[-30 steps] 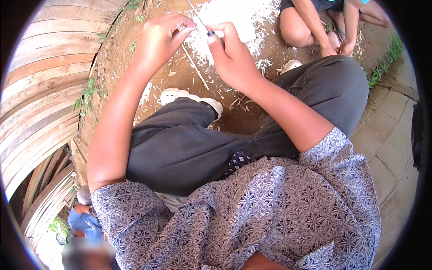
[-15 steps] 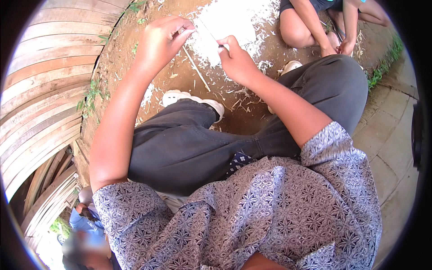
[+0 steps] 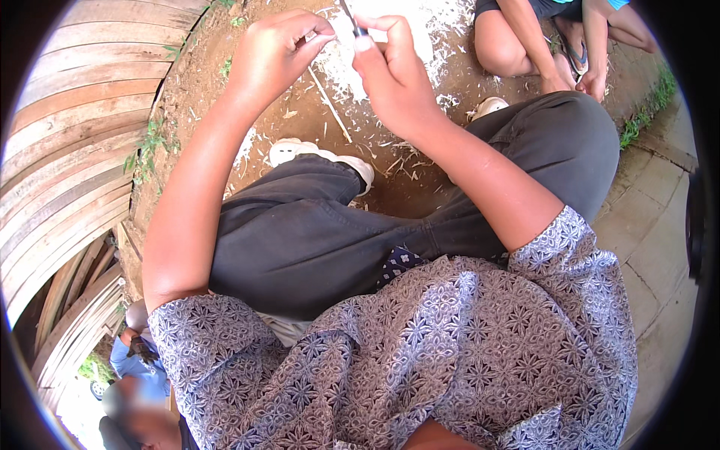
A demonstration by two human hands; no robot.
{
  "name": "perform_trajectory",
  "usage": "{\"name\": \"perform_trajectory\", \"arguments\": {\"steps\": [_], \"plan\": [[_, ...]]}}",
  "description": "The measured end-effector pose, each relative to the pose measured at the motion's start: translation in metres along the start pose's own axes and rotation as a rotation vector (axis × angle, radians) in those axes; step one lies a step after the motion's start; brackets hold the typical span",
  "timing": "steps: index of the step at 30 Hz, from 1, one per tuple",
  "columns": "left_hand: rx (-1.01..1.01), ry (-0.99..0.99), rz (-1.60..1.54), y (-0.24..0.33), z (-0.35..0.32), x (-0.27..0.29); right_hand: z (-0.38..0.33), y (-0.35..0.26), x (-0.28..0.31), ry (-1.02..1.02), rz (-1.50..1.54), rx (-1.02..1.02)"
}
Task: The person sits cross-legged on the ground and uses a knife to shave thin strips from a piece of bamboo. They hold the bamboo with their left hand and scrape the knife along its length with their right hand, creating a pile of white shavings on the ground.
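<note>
My right hand (image 3: 397, 71) is closed around the dark handle of a small knife (image 3: 347, 10), its thin blade pointing up and away toward the top edge. Just left of it, my left hand (image 3: 277, 56) is closed in a pinch, thumb against fingers. Whatever lies in that pinch is too small or pale to make out. A thin pale stick (image 3: 330, 105) runs from near the left hand's thumb side down toward my shoe; I cannot tell whether the hand holds it or it lies on the ground. Bright white shavings (image 3: 409, 45) are heaped beyond both hands.
Brown soil (image 3: 300, 124) is strewn with shavings. A person's hands (image 3: 574, 81) and bent legs are at the upper right. Stacked wooden planks (image 3: 90, 112) curve along the left. Stone paving (image 3: 645, 240) lies at right. Another person (image 3: 142, 367) sits at lower left.
My right hand has shifted up, and the knife has turned more upright. The left hand has risen slightly and remains pinched. The other person's hands at upper right have shifted a little.
</note>
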State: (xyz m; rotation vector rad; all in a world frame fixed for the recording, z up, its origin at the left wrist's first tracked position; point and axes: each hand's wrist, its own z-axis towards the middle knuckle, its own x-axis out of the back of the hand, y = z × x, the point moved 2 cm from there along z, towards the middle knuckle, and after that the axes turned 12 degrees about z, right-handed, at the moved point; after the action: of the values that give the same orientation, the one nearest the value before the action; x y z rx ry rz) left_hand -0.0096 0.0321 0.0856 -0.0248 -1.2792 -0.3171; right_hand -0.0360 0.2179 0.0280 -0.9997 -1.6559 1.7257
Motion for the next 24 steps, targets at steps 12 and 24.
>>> {"name": "perform_trajectory", "arguments": {"steps": [12, 24], "plan": [[-0.026, -0.028, 0.022, -0.002, 0.008, -0.006, 0.002, 0.057, 0.016, -0.053, -0.204, -0.062], [-0.014, -0.049, 0.025, 0.003, -0.001, -0.003, 0.001, -0.012, 0.003, 0.019, -0.025, 0.063]]}}
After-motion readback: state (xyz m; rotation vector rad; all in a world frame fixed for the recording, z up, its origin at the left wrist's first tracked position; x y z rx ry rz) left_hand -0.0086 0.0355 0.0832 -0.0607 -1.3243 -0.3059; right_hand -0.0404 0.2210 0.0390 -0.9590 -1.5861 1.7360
